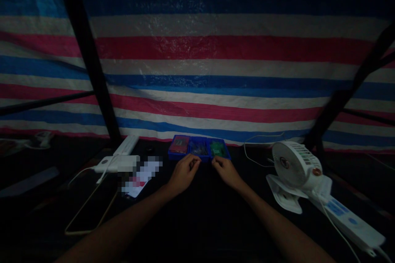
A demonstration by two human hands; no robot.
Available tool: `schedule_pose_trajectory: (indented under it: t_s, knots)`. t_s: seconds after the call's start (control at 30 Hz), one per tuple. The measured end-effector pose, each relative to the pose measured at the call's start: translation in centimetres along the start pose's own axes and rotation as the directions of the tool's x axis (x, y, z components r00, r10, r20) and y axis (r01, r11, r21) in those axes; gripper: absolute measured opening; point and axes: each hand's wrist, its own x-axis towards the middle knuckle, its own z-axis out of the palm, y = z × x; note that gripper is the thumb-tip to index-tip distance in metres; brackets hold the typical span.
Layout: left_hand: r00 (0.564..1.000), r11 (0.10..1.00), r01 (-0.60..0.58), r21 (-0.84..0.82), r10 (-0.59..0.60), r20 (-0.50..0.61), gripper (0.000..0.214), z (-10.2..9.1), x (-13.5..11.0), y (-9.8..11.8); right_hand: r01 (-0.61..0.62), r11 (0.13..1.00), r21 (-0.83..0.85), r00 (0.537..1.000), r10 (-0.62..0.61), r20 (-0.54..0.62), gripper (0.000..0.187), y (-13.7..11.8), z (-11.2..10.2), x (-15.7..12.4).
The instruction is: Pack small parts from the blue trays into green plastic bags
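A blue plastic tray (199,148) with three compartments sits at the far edge of the dark tabletop. Its left compartment holds something red, its middle one something dark, and its right one something green; the dim light hides the details. My left hand (184,174) is curled just in front of the tray's middle, and my right hand (226,171) is curled beside it, near the right compartment. Both hands have their fingers closed, with nothing visible in them.
To the right stand a white clip-on fan (293,164) and a white power strip (348,222) with a cable. To the left lie a white charger (115,164), a pixelated paper (138,176) and a thin-edged phone (89,209). A striped tarp (197,49) hangs behind black poles.
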Motion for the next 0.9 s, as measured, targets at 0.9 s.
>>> schedule_pose_trajectory:
  t_s: [0.9]
  knots:
    - [0.992,1.0,-0.029,0.012,0.027,0.123,0.023,0.1,-0.1,-0.5,0.088,0.995,-0.04,0.982,-0.08,0.169,0.016,-0.9,-0.1,-0.8]
